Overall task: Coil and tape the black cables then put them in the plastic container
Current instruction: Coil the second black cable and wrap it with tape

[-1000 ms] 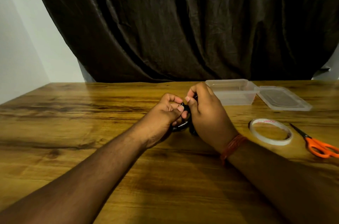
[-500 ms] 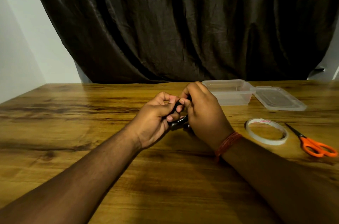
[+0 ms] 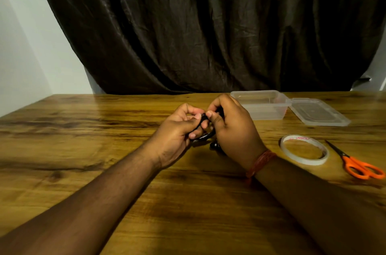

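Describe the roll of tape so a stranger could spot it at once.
Start at the wooden table and look just right of the right hand. The tape roll lies flat between that wrist and the orange-handled scissors. It is the only white ring there, with red lettering inside.

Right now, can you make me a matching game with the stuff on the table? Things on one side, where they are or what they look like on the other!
Things:
1. black cable
2. scissors
3. tape roll
4. container lid

Clues:
A. lies flat beside the clear plastic container
B. has orange handles
C. held between both hands
D. white ring lying flat on the table

Pairs: 1-C, 2-B, 3-D, 4-A
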The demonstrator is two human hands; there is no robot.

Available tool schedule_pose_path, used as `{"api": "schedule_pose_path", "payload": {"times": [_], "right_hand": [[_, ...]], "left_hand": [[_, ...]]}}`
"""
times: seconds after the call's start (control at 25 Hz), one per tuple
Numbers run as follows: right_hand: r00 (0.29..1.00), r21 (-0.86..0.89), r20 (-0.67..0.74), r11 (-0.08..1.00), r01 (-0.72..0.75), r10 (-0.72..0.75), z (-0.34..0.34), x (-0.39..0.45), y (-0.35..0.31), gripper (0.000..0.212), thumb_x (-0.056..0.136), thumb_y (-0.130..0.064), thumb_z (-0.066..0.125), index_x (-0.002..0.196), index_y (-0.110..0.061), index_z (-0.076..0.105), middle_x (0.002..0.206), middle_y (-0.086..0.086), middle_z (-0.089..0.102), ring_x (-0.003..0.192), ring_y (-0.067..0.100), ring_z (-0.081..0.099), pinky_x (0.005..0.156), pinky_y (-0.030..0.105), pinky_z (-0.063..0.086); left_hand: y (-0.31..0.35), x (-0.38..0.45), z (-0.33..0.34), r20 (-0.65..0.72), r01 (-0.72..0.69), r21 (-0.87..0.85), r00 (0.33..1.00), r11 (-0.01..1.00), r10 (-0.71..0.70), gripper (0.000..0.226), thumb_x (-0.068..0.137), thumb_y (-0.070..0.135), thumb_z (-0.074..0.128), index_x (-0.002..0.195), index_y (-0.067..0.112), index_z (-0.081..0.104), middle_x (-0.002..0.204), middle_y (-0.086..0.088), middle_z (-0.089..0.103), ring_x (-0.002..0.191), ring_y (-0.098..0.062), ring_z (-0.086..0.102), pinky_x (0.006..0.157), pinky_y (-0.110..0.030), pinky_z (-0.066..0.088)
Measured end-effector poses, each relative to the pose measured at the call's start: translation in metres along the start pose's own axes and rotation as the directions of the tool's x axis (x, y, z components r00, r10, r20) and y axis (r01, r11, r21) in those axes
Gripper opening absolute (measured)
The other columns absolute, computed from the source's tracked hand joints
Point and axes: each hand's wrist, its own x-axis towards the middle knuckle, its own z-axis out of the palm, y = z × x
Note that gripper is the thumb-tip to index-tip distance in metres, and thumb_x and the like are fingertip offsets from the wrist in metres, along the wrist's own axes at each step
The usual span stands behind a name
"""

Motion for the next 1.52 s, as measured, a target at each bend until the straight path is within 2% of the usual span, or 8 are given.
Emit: {"api": "schedule_pose_path", "payload": {"times": [0.24, 0.4, 0.48, 0.64, 1.04, 1.2, 1.4, 1.52], "right_hand": [[0.941, 0.279, -0.139, 0.924, -0.262, 0.309, -0.010, 0.009, 0.009, 0.013, 0.097, -0.016, 0.055, 0.085, -0.023, 0.054, 0.075, -0.001, 0.065, 0.070, 0.013, 0.064, 0.067, 0.034, 0.056], [0.989, -0.063, -0.127, 0.995, -0.080, 0.072, -0.014, 0.008, 0.009, 0.011, 0.092, -0.017, 0.058, 0.084, -0.020, 0.052, 0.080, -0.003, 0.059, 0.072, 0.008, 0.055, 0.060, 0.021, 0.042], [0.998, -0.138, -0.045, 0.990, 0.028, -0.034, -0.011, 0.006, 0.005, 0.009, 0.090, -0.013, 0.059, 0.085, -0.016, 0.052, 0.081, -0.003, 0.057, 0.073, 0.008, 0.052, 0.062, 0.023, 0.041], [0.991, -0.227, 0.055, 0.965, 0.134, -0.124, -0.008, 0.004, 0.003, 0.009, 0.090, -0.011, 0.059, 0.085, -0.014, 0.052, 0.080, -0.005, 0.053, 0.073, 0.010, 0.049, 0.060, 0.024, 0.036], [0.963, -0.225, 0.184, 0.946, 0.235, -0.195, -0.013, 0.006, 0.006, 0.007, 0.092, -0.014, 0.058, 0.088, -0.016, 0.053, 0.084, -0.002, 0.060, 0.075, 0.015, 0.056, 0.066, 0.040, 0.050], [0.965, -0.216, 0.184, 0.950, 0.224, -0.186, -0.013, 0.006, 0.006, 0.007, 0.093, -0.016, 0.058, 0.088, -0.019, 0.053, 0.084, -0.003, 0.061, 0.077, 0.014, 0.057, 0.067, 0.040, 0.050], [0.979, -0.191, 0.134, 0.966, 0.176, -0.152, -0.012, 0.006, 0.006, 0.007, 0.092, -0.015, 0.058, 0.087, -0.017, 0.054, 0.080, -0.005, 0.059, 0.074, 0.009, 0.054, 0.065, 0.032, 0.047], [0.974, -0.201, 0.160, 0.960, 0.194, -0.163, -0.012, 0.005, 0.005, 0.007, 0.091, -0.015, 0.059, 0.087, -0.017, 0.054, 0.081, -0.004, 0.059, 0.075, 0.012, 0.055, 0.067, 0.036, 0.047]], "left_hand": [[-0.001, 0.002, -0.006, -0.066, 0.056, 0.128, 0.997, 0.990, -0.048, 0.013, 0.101, 0.004, 0.041, 0.102, 0.013, 0.050, 0.071, 0.002, 0.059, 0.049, -0.004, 0.037, 0.066, -0.024, 0.043], [-0.006, 0.004, -0.006, -0.137, 0.072, 0.206, 0.990, 0.976, -0.044, 0.013, 0.101, 0.006, 0.044, 0.099, 0.016, 0.052, 0.073, 0.002, 0.060, 0.048, -0.002, 0.043, 0.070, -0.029, 0.046], [-0.008, 0.004, -0.005, -0.150, 0.051, 0.315, 0.989, 0.948, -0.003, 0.014, 0.102, 0.007, 0.044, 0.097, 0.018, 0.051, 0.076, 0.000, 0.060, 0.053, -0.001, 0.053, 0.065, -0.025, 0.049], [-0.009, 0.004, -0.006, -0.056, -0.072, 0.654, 0.988, 0.753, 0.143, 0.015, 0.102, 0.013, 0.045, 0.095, 0.025, 0.048, 0.077, 0.011, 0.064, 0.070, 0.004, 0.056, 0.068, -0.013, 0.046], [-0.011, 0.005, -0.009, -0.015, -0.134, 0.736, 0.977, 0.664, 0.214, 0.016, 0.101, 0.015, 0.048, 0.094, 0.030, 0.048, 0.079, 0.019, 0.067, 0.078, 0.005, 0.060, 0.071, -0.011, 0.047], [-0.009, 0.003, -0.008, -0.015, -0.135, 0.744, 0.976, 0.655, 0.218, 0.016, 0.101, 0.017, 0.049, 0.095, 0.031, 0.049, 0.081, 0.020, 0.068, 0.079, 0.006, 0.062, 0.070, -0.011, 0.048], [-0.009, 0.004, -0.008, -0.026, -0.120, 0.744, 0.978, 0.657, 0.208, 0.015, 0.101, 0.017, 0.050, 0.095, 0.031, 0.049, 0.080, 0.018, 0.069, 0.083, -0.001, 0.064, 0.081, -0.031, 0.051], [-0.011, 0.006, -0.009, -0.048, -0.106, 0.719, 0.978, 0.686, 0.202, 0.017, 0.100, 0.015, 0.050, 0.094, 0.031, 0.050, 0.080, 0.014, 0.069, 0.088, -0.009, 0.065, 0.088, -0.042, 0.052]]}}
